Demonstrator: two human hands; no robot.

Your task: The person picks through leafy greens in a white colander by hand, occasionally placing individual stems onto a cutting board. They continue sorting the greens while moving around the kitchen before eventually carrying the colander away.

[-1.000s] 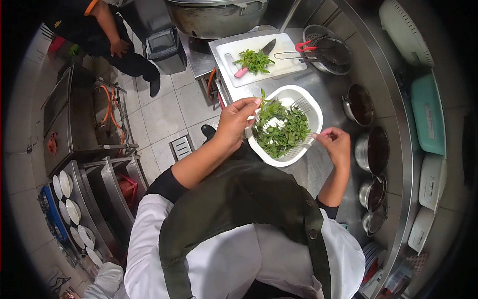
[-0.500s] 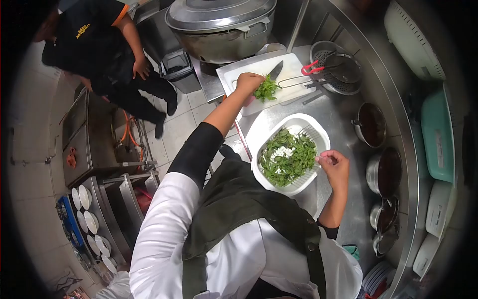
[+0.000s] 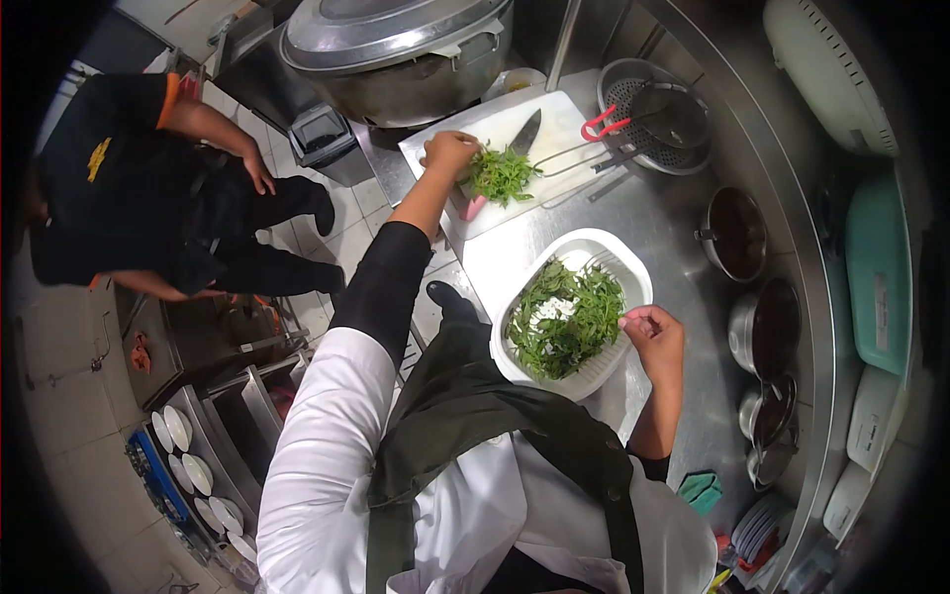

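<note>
My left hand (image 3: 447, 153) reaches out to the white cutting board (image 3: 554, 124), its fingers closed at the edge of a pile of green herbs (image 3: 501, 175) lying there. A knife with a pink handle (image 3: 500, 166) lies across the board under the herbs. A white slotted basket (image 3: 625, 267) full of green leaves (image 3: 569, 317) stands on the steel counter in front of me. My right hand (image 3: 651, 337) rests against the basket's right rim, fingers curled.
A large lidded pot (image 3: 396, 49) stands behind the board. A wire strainer with red-handled tongs (image 3: 653, 114) lies at the back right. Several metal pots (image 3: 757, 317) line the right side. A person in black (image 3: 148, 188) stands on the floor at the left.
My left hand carried a sprig from the basket up to the cutting board and now sits at the herb pile's left edge. The right hand stayed at the basket rim.
</note>
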